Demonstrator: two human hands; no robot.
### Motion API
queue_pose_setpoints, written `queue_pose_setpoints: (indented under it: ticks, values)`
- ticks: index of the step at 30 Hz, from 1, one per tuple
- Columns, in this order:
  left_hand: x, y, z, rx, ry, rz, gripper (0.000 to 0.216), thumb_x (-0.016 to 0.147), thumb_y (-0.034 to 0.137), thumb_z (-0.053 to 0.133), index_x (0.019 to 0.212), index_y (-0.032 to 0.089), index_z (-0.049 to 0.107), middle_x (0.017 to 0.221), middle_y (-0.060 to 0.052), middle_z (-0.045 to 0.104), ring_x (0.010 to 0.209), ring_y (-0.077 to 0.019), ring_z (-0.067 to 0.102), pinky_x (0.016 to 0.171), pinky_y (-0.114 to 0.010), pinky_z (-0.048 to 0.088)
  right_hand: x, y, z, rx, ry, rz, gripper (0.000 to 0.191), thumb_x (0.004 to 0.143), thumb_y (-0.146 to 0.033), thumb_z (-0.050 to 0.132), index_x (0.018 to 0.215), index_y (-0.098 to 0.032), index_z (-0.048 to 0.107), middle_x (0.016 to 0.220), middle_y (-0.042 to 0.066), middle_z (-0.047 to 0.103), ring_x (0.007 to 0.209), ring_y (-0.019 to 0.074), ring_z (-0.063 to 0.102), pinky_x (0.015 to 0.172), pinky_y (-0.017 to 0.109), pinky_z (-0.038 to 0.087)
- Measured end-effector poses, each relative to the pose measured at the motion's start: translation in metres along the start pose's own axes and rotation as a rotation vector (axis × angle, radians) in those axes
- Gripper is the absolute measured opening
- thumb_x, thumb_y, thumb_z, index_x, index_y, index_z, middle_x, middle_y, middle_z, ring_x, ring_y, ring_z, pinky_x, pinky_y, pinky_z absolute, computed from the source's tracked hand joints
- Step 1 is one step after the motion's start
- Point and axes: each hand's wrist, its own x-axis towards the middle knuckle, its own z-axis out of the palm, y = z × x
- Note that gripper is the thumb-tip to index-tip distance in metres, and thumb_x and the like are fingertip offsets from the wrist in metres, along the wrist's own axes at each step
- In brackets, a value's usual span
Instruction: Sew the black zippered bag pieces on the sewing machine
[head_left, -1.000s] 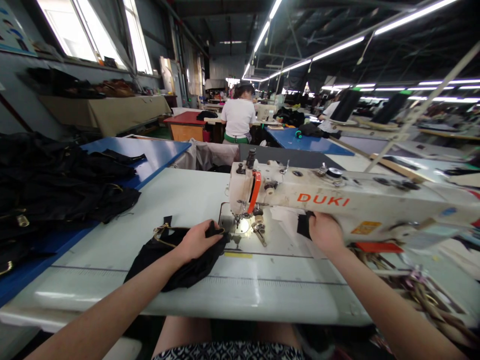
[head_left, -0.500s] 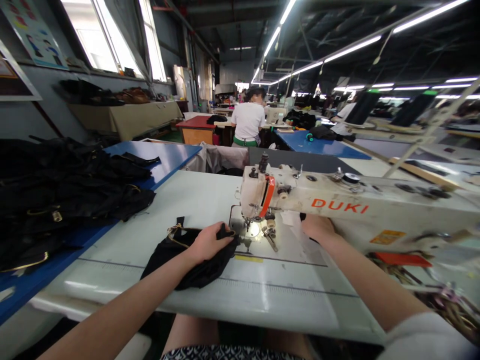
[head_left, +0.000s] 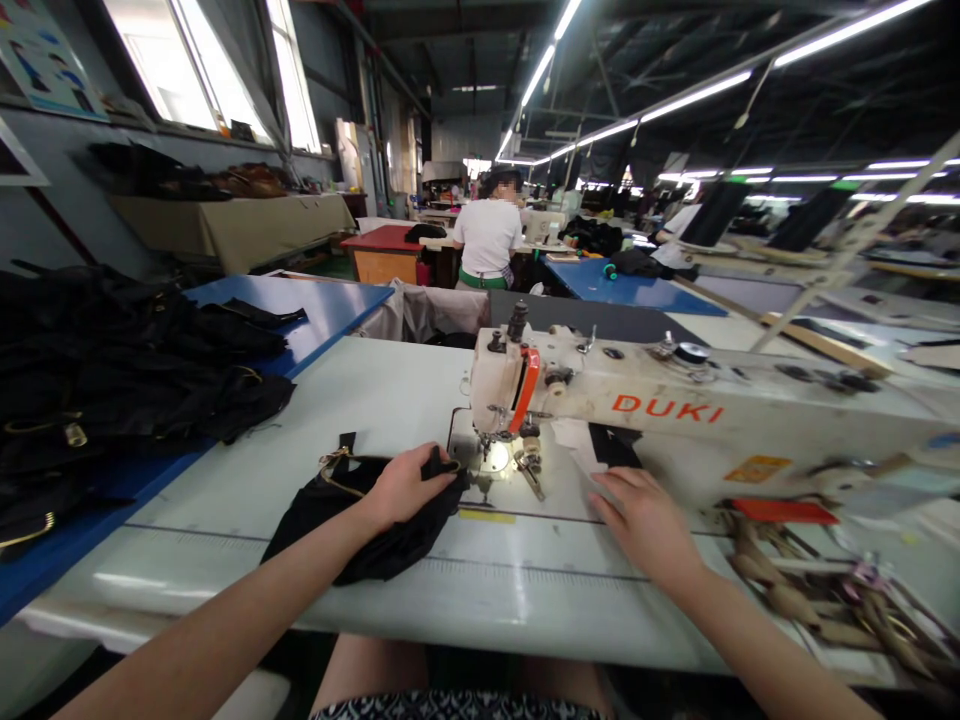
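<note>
While the person's left hand [head_left: 405, 487] is gripping a bunched black fabric piece [head_left: 352, 525], with its fingers curled over the upper edge, it is holding that edge just to the left of the lit presser foot [head_left: 495, 455] of the white sewing machine [head_left: 675, 412]. The piece is lying on the pale table [head_left: 525, 590], under and behind this hand, and a gold-coloured metal fitting [head_left: 330, 465] is showing at its far left corner. The right hand [head_left: 646, 517] is lying open, palm down, on the table to the right of the foot. Its fingers [head_left: 611, 490] are pointing at a small black patch [head_left: 615, 445] that is sitting under the machine's arm. Whether the tips are touching the patch is not clear.

Judging from this, the work in hand is presenting cloth to the needle. Doing it well is probably calling for the left hand to be smoothing the bunched edge flat rather than squeezing it, so that no fold is going under the foot. The metal fitting and all fingertips should be off to the sides of the needle.

Well to the left of the left hand, a heap of black pieces [head_left: 112, 380] is lying on a blue table [head_left: 330, 305]. Right of the right hand, tangled straps [head_left: 825, 600] are lying. Beyond the machine, a person in a white top [head_left: 487, 235] is sitting, back turned.
</note>
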Motion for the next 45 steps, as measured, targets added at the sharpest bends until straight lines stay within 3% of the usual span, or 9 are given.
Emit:
queue_pose_setpoints:
  ticks: [6,13,16,20,26,34,39,45]
  values:
    - [0.0,0.002,-0.001,0.02,-0.021,-0.01,0.02,0.077,0.037,0.057,0.09,0.022,0.057,0.089,-0.001,0.067,0.084,-0.021,0.061,0.076,-0.03,0.043,0.001,-0.015,-0.001,-0.075,-0.113,0.037,0.021,0.09,-0.018,0.046,0.086,-0.017,0.066,0.086,0.008,0.064,0.084,0.0236,0.058,0.075,0.034,0.045]
    - [0.0,0.003,-0.001,0.017,-0.027,0.008,0.021,0.078,0.039,0.055,0.091,0.022,0.055,0.088,-0.001,0.066,0.084,-0.021,0.06,0.077,-0.03,0.043,0.0,-0.016,-0.002,-0.091,-0.114,0.1,0.023,0.085,-0.006,0.045,0.089,-0.018,0.064,0.081,0.005,0.065,0.078,0.0215,0.06,0.065,0.03,0.043]
    - [0.001,0.001,-0.001,0.022,-0.029,0.01,0.022,0.078,0.04,0.054,0.091,0.022,0.056,0.089,-0.001,0.066,0.085,-0.0211,0.06,0.077,-0.03,0.043,-0.007,-0.013,-0.003,0.002,-0.102,0.075,0.02,0.084,-0.007,0.047,0.09,-0.018,0.063,0.087,0.005,0.065,0.081,0.0199,0.06,0.07,0.029,0.045]
    - [0.001,0.0,0.0,0.03,-0.034,0.025,0.021,0.078,0.038,0.054,0.09,0.021,0.056,0.088,0.0,0.067,0.084,-0.0202,0.061,0.077,-0.029,0.044,-0.012,-0.01,-0.005,-0.024,-0.018,0.049,0.025,0.084,-0.016,0.054,0.109,-0.012,0.06,0.106,0.012,0.063,0.097,0.0262,0.056,0.083,0.036,0.045]
    - [0.0,0.001,0.0,0.027,-0.022,0.006,0.019,0.078,0.036,0.056,0.091,0.021,0.057,0.089,0.0,0.066,0.084,-0.0196,0.061,0.076,-0.029,0.044,-0.011,-0.013,-0.003,-0.184,-0.102,-0.038,0.027,0.083,-0.004,0.048,0.101,-0.015,0.066,0.09,0.009,0.068,0.087,0.0251,0.061,0.08,0.037,0.046]
    - [-0.001,0.001,0.0,0.031,0.008,0.024,0.017,0.078,0.032,0.059,0.091,0.021,0.059,0.086,0.001,0.067,0.081,-0.0181,0.061,0.074,-0.027,0.044,-0.033,-0.006,0.0,-0.065,0.207,-0.1,0.021,0.09,-0.016,0.046,0.101,-0.014,0.063,0.091,0.009,0.067,0.083,0.0244,0.06,0.079,0.039,0.046]
    - [-0.003,0.001,0.001,-0.009,0.029,0.047,0.014,0.08,0.032,0.059,0.089,0.022,0.058,0.086,0.002,0.066,0.082,-0.0174,0.061,0.075,-0.027,0.044,-0.034,-0.043,-0.008,0.165,0.276,-0.176,0.021,0.091,-0.014,0.046,0.106,-0.014,0.061,0.096,0.008,0.065,0.09,0.0219,0.057,0.084,0.036,0.046]
    - [-0.006,0.012,-0.013,-0.04,0.069,0.084,0.011,0.081,0.03,0.058,0.088,0.021,0.058,0.087,0.002,0.066,0.083,-0.0165,0.061,0.077,-0.026,0.044,0.005,-0.106,0.012,0.3,0.267,-0.312,0.024,0.087,-0.007,0.048,0.104,-0.014,0.064,0.098,0.009,0.066,0.093,0.0233,0.055,0.087,0.039,0.047]
